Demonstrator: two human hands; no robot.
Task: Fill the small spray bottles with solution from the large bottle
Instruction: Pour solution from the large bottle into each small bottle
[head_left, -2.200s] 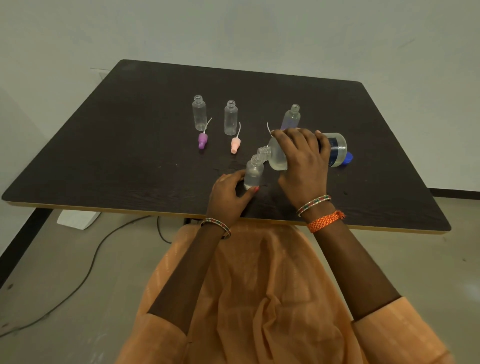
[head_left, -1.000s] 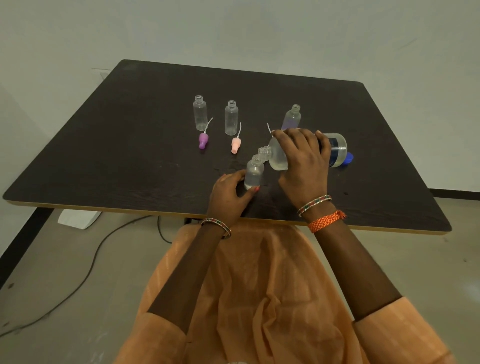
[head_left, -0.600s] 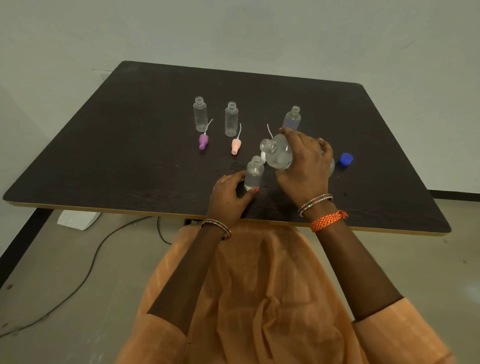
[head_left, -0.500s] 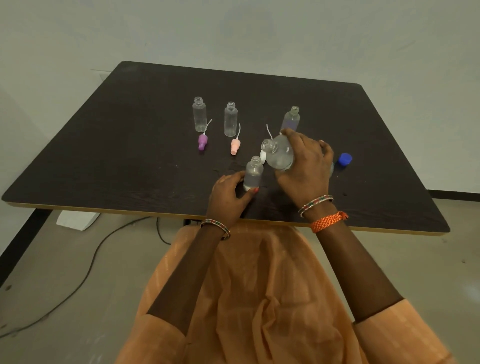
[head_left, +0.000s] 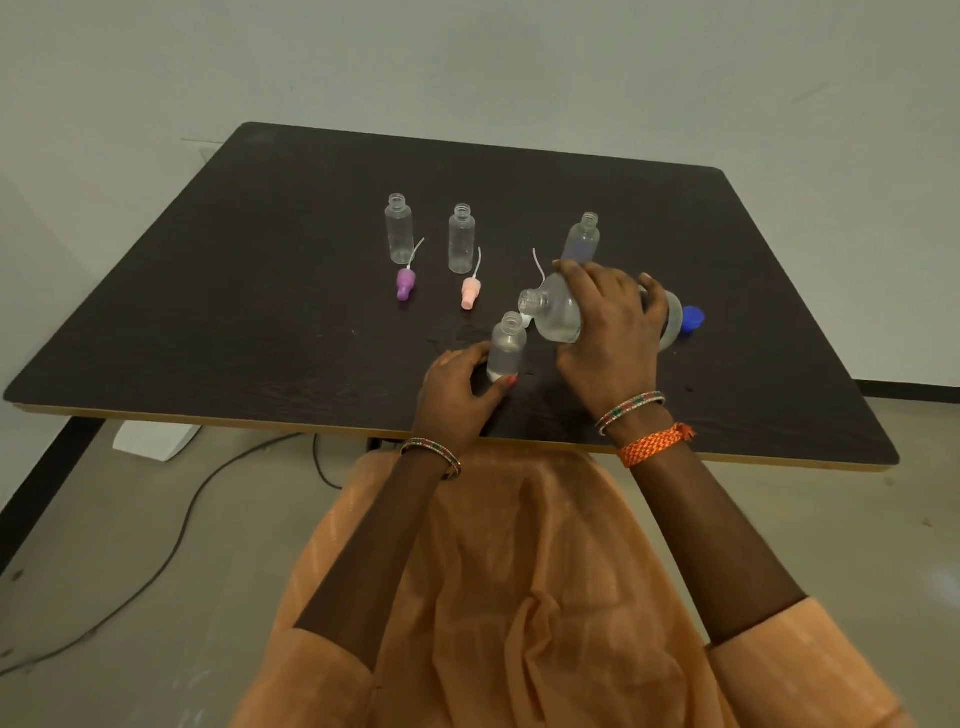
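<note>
My right hand (head_left: 610, 332) grips the large clear bottle (head_left: 558, 317), tilted with its open neck pointing left, just above and right of a small clear bottle (head_left: 506, 345). That small bottle stands upright near the table's front, and my left hand (head_left: 457, 397) holds its base. Three more small open bottles stand further back: one at the left (head_left: 399, 228), one in the middle (head_left: 461, 239), one bluish (head_left: 582, 240) behind my right hand. A purple spray cap (head_left: 405, 283) and a pink spray cap (head_left: 470, 292) lie before them.
A blue cap (head_left: 692, 317) lies on the dark table (head_left: 234, 312) right of my right hand. A white dip tube (head_left: 538, 266) pokes out behind the large bottle. Small wet spots show around the held bottle. A cable and a white box lie on the floor.
The large bottle was tipped neck-down onto the small bottle's mouth; my right hand has since raised its neck away and swung its body toward me. My left hand stayed put.
</note>
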